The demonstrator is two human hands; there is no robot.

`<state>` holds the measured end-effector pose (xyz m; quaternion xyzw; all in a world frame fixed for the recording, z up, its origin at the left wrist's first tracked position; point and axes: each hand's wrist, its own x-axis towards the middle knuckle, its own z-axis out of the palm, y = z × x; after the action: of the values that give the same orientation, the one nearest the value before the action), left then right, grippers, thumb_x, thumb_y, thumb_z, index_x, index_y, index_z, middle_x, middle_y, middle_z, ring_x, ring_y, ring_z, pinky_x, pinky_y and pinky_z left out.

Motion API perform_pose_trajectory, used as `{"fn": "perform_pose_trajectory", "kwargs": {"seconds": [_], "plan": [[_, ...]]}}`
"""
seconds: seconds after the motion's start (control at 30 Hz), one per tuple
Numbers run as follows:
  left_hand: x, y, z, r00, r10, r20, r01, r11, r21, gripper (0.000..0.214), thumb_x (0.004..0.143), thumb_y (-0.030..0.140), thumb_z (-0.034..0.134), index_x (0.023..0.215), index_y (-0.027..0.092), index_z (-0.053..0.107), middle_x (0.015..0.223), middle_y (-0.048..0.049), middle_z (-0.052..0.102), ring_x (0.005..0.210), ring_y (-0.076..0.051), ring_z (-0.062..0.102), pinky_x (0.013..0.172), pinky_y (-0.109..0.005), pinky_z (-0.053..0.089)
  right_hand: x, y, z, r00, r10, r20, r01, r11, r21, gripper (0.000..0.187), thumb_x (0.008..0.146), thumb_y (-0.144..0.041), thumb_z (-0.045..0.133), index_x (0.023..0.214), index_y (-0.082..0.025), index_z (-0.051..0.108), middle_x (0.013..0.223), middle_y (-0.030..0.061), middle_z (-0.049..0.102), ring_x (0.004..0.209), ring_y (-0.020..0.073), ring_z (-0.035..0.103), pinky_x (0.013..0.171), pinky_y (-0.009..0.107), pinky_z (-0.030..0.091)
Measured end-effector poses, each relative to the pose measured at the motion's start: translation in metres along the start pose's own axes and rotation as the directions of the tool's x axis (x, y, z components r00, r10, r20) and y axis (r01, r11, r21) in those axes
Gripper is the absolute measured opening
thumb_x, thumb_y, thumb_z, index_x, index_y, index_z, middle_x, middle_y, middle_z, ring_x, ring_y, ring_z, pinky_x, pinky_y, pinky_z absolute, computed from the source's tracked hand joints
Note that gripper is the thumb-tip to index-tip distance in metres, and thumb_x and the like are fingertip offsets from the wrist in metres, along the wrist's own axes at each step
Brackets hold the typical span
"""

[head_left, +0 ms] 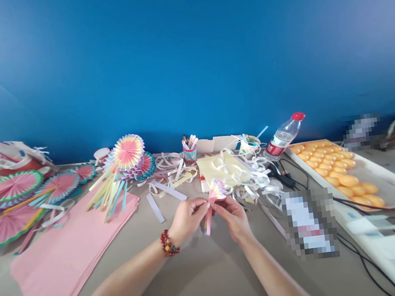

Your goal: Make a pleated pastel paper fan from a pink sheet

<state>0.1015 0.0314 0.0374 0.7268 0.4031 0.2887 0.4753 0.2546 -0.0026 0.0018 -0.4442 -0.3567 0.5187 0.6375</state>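
Note:
Between my hands, above the middle of the table, is a small pleated paper fan (pixel 217 189) in pink, white and lilac, with a few paper strips (pixel 208 223) hanging below it. My left hand (pixel 188 220), with a red bead bracelet (pixel 168 243) at the wrist, pinches the fan's base with thumb and fingers. From the other side my right hand (pixel 233 216) pinches the same base. The fingertips nearly meet, and they hide the point where fan and strips join.
Pink paper sheets (pixel 76 249) and finished paper rosettes (pixel 128 151) lie at left. White paper scraps (pixel 263 183), a pen cup (pixel 190 153) and a water bottle (pixel 284 136) stand behind. At right are a tray of orange oval pieces (pixel 349 180), cables and a power strip (pixel 373 246).

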Motion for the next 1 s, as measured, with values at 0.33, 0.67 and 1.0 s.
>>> {"fn": "perform_pose_trajectory", "kwargs": {"seconds": [0.33,0.67,1.0], "plan": [[0.004,0.001,-0.003,0.985,0.166,-0.046,-0.16,0.982,0.099,0.033,0.091,0.03,0.046,0.066,0.016,0.062,0.075,-0.0034,0.063,0.073,-0.014,0.056,0.067,-0.02,0.041,0.002,0.012,-0.006,0.994,-0.024,-0.104,0.023,1.0,-0.01,0.029,0.061,-0.031,0.085,0.085,-0.021,0.074,0.082,0.0023,0.074,0.077,0.0198,0.066,0.077,0.033,0.052],[0.004,0.003,-0.005,0.991,0.131,-0.022,-0.125,0.975,0.184,0.032,0.089,0.024,0.048,0.06,0.016,0.061,0.062,0.0009,0.058,0.06,-0.011,0.051,0.057,-0.019,0.036,0.006,0.023,-0.015,0.998,-0.038,-0.059,0.038,0.999,0.006,0.031,0.06,-0.028,0.085,0.089,-0.022,0.073,0.086,0.0029,0.074,0.077,0.0189,0.066,0.079,0.033,0.052],[0.001,0.004,-0.008,0.998,0.063,-0.009,-0.061,0.987,0.15,0.026,0.083,0.02,0.048,0.062,0.015,0.063,0.059,0.0014,0.062,0.056,-0.009,0.052,0.055,-0.018,0.036,0.007,0.031,-0.023,1.0,-0.019,-0.024,0.019,1.0,-0.006,0.033,0.057,-0.032,0.084,0.086,-0.021,0.071,0.079,0.0027,0.072,0.074,0.0212,0.067,0.072,0.035,0.055]]}}
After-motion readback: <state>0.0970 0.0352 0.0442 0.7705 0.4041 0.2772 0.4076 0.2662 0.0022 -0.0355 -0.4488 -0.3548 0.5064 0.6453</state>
